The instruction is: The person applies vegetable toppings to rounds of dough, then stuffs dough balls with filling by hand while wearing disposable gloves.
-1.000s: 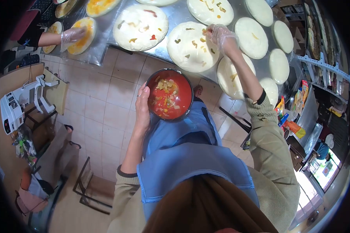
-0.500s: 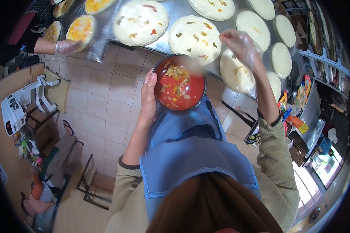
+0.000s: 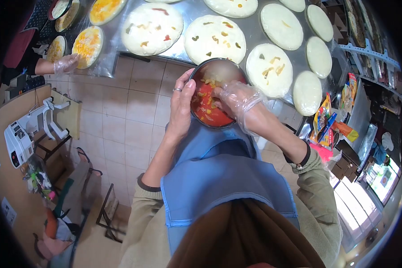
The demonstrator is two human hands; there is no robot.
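Observation:
My left hand [image 3: 179, 103], bare with a ring on one finger, grips the left rim of a dark-edged bowl [image 3: 214, 119] with a red inside. Chopped yellow, green and orange pieces [image 3: 204, 93] lie in it. Inside the bowl, my right hand [image 3: 239, 102] wears a clear plastic glove. Its fingers are bunched together at the chopped pieces, with the tips partly hidden. Just beyond the bowl is a pale dough round [image 3: 215, 47] dotted with colored bits. To its right, another dough round [image 3: 267, 85] carries several pieces near its middle.
More dough rounds [image 3: 281, 27] cover the metal table [image 3: 176, 54]. At left, another person's gloved hand [image 3: 66, 64] touches a round with orange-yellow topping [image 3: 88, 44]. A white machine [image 3: 22, 134] stands at far left. Colorful packets [image 3: 322, 118] lie to the right.
My right hand has come down from above the right dough round into the bowl. That round now shows more pieces. The bowl has shifted slightly right with my left hand.

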